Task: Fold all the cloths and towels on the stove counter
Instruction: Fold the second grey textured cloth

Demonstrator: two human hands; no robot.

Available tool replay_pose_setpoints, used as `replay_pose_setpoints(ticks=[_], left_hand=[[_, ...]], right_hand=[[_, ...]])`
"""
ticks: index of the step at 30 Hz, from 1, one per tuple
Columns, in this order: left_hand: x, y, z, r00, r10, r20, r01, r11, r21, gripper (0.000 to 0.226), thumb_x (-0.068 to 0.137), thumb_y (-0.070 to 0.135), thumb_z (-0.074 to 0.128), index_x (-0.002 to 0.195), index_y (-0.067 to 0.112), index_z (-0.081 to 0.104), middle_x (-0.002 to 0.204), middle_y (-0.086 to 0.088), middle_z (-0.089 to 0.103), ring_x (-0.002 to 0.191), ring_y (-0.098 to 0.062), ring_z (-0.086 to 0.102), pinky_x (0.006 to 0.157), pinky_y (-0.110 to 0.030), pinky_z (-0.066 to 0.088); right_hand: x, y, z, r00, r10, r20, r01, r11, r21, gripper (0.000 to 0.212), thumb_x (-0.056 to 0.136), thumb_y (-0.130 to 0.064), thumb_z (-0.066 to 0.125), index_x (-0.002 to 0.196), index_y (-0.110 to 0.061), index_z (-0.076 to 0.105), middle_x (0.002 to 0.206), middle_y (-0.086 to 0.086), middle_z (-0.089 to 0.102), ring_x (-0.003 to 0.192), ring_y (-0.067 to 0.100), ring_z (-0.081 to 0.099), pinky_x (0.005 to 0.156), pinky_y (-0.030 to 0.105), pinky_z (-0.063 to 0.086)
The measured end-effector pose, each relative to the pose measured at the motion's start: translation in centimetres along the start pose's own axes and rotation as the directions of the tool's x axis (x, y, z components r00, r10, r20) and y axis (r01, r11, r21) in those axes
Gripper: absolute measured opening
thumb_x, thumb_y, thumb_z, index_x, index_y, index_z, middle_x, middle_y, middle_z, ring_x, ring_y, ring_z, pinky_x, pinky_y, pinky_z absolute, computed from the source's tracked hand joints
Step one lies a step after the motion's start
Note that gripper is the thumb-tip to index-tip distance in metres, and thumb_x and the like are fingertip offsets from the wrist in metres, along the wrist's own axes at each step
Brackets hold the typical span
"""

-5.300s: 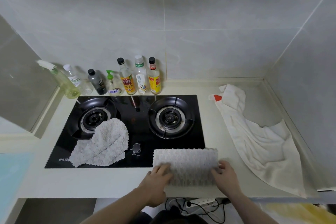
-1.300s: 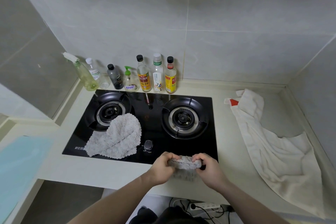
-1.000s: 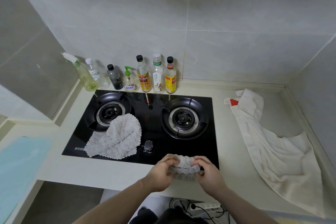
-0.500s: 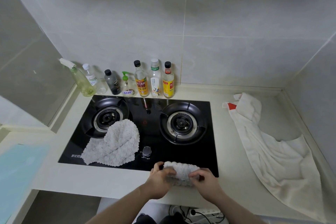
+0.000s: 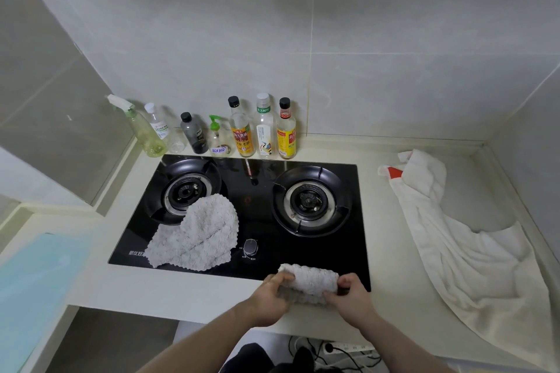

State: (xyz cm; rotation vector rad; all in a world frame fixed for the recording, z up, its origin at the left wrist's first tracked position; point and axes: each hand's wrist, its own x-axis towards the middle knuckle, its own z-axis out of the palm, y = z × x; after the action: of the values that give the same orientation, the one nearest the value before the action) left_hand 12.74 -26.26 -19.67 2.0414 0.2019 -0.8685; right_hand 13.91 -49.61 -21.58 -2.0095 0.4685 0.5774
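In the head view, which is the only view, the small grey fluffy cloth [image 5: 309,281] sits in the lower centre of the frame. It is already folded into a thick compact bundle and lies across the front edge of the black glass gas stove [image 5: 263,215] and the cream stone bench [image 5: 169,291]. The left hand [image 5: 271,297] has its fingers curled around the left end of this bundle, and the right hand [image 5: 348,297] pinches the right end, so both grips are closed on the cloth. I judge that the step in hand is the last fold of this first cloth, or the pressing of it into shape.

Left of centre, a second grey fluffy cloth [image 5: 197,236] lies loose and crumpled, partly over the left burner [image 5: 185,191]. At the right side of the frame, a long white towel with a red tag [image 5: 460,251] lies spread and wrinkled on the bench, from the back wall down to the front edge. Both are still unfolded, so the task is about one third done.

The next move, in my judgement, calls for setting the bundle down flat so that it does not open again, then releasing it. After that a hand must reach to the upper left for the loose cloth and spread it flat before folding.
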Motion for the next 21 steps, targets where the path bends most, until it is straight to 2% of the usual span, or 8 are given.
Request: replay_pose_setpoints(ticks=[3, 7, 10, 12, 14, 16, 18, 21], left_hand=[[-0.2, -0.4, 0.2, 1.000, -0.026, -0.009, 0.026, 1.000, 0.016, 0.062, 0.083, 0.004, 0.055, 0.127, 0.046, 0.048, 0.135, 0.004, 0.030, 0.117, -0.020, 0.053, 0.077, -0.018, 0.055], [-0.2, -0.3, 0.8, 0.995, -0.063, -0.077, 0.061, 0.998, -0.031, 0.058, 0.081, 0.001, 0.061, 0.121, 0.043, 0.056, 0.134, 0.001, 0.025, 0.125, -0.020, 0.046, 0.089, -0.020, 0.055], [-0.2, 0.2, 1.0, 0.992, -0.101, -0.080, 0.089, 0.986, -0.144, 0.052, 0.084, -0.007, 0.060, 0.121, 0.030, 0.063, 0.136, -0.001, 0.030, 0.128, -0.019, 0.045, 0.087, -0.017, 0.054], [-0.6, 0.8, 0.9, 0.994, -0.101, -0.043, 0.091, 0.977, -0.195, 0.052, 0.085, -0.008, 0.058, 0.128, 0.023, 0.063, 0.138, -0.003, 0.042, 0.122, -0.016, 0.050, 0.074, -0.006, 0.049], [-1.7, 1.2, 0.5, 0.995, -0.092, -0.031, 0.080, 0.959, -0.273, 0.050, 0.086, -0.003, 0.061, 0.131, 0.019, 0.062, 0.135, -0.002, 0.054, 0.115, -0.013, 0.055, 0.072, -0.003, 0.047], [-3.2, 1.2, 0.3, 0.995, -0.078, -0.060, 0.049, 0.920, -0.389, 0.043, 0.083, 0.008, 0.068, 0.124, 0.019, 0.064, 0.129, -0.003, 0.062, 0.115, -0.013, 0.060, 0.085, -0.010, 0.049], [-4.8, 0.7, 0.1, 0.988, -0.082, -0.128, 0.006, 0.863, -0.505, 0.032, 0.084, 0.016, 0.075, 0.115, 0.021, 0.069, 0.119, 0.003, 0.068, 0.105, -0.010, 0.066, 0.092, -0.021, 0.050], [-7.8, -0.4, -0.8, 0.947, -0.126, -0.296, -0.083, 0.793, -0.604, 0.015, 0.092, 0.025, 0.074, 0.107, 0.021, 0.074, 0.097, 0.010, 0.070, 0.078, -0.007, 0.063, 0.081, -0.023, 0.053]], right_hand=[[0.4, 0.0, 0.2, 1.000, -0.003, -0.003, 0.003, 1.000, -0.005, 0.036, 0.079, -0.019, 0.083, 0.101, -0.014, 0.055, 0.095, 0.000, 0.064, 0.080, 0.007, 0.058, 0.061, 0.017, 0.043], [0.5, 0.0, 0.4, 1.000, -0.019, 0.001, 0.019, 1.000, 0.018, 0.038, 0.078, -0.021, 0.085, 0.100, -0.017, 0.054, 0.093, 0.001, 0.065, 0.080, 0.010, 0.062, 0.068, 0.028, 0.051], [0.2, 0.0, 0.3, 1.000, 0.004, 0.027, -0.005, 0.998, 0.058, 0.043, 0.079, -0.015, 0.084, 0.108, -0.014, 0.053, 0.096, 0.000, 0.063, 0.081, 0.007, 0.060, 0.064, 0.021, 0.046], [-0.2, -0.3, 0.2, 0.998, 0.034, 0.048, -0.038, 0.995, 0.091, 0.043, 0.078, -0.012, 0.084, 0.110, -0.014, 0.056, 0.098, 0.003, 0.065, 0.083, 0.011, 0.062, 0.065, 0.021, 0.047], [-0.9, -0.8, 0.1, 0.996, 0.039, 0.080, -0.049, 0.991, 0.123, 0.033, 0.077, -0.009, 0.083, 0.102, -0.017, 0.062, 0.095, 0.005, 0.069, 0.083, 0.015, 0.065, 0.068, 0.026, 0.049], [-1.6, -1.5, 0.2, 0.993, 0.034, 0.112, -0.050, 0.988, 0.148, 0.029, 0.076, -0.009, 0.082, 0.099, -0.018, 0.066, 0.092, 0.005, 0.071, 0.081, 0.017, 0.066, 0.068, 0.030, 0.051], [-2.3, -2.3, 0.5, 0.988, 0.036, 0.151, -0.063, 0.982, 0.177, 0.034, 0.073, -0.013, 0.083, 0.103, -0.017, 0.067, 0.094, 0.008, 0.073, 0.084, 0.020, 0.069, 0.076, 0.041, 0.058], [-3.8, -4.4, 1.7, 0.974, -0.012, 0.224, -0.049, 0.963, 0.265, 0.033, 0.078, -0.008, 0.080, 0.108, -0.015, 0.067, 0.101, 0.009, 0.073, 0.095, 0.025, 0.071, 0.083, 0.041, 0.060]])
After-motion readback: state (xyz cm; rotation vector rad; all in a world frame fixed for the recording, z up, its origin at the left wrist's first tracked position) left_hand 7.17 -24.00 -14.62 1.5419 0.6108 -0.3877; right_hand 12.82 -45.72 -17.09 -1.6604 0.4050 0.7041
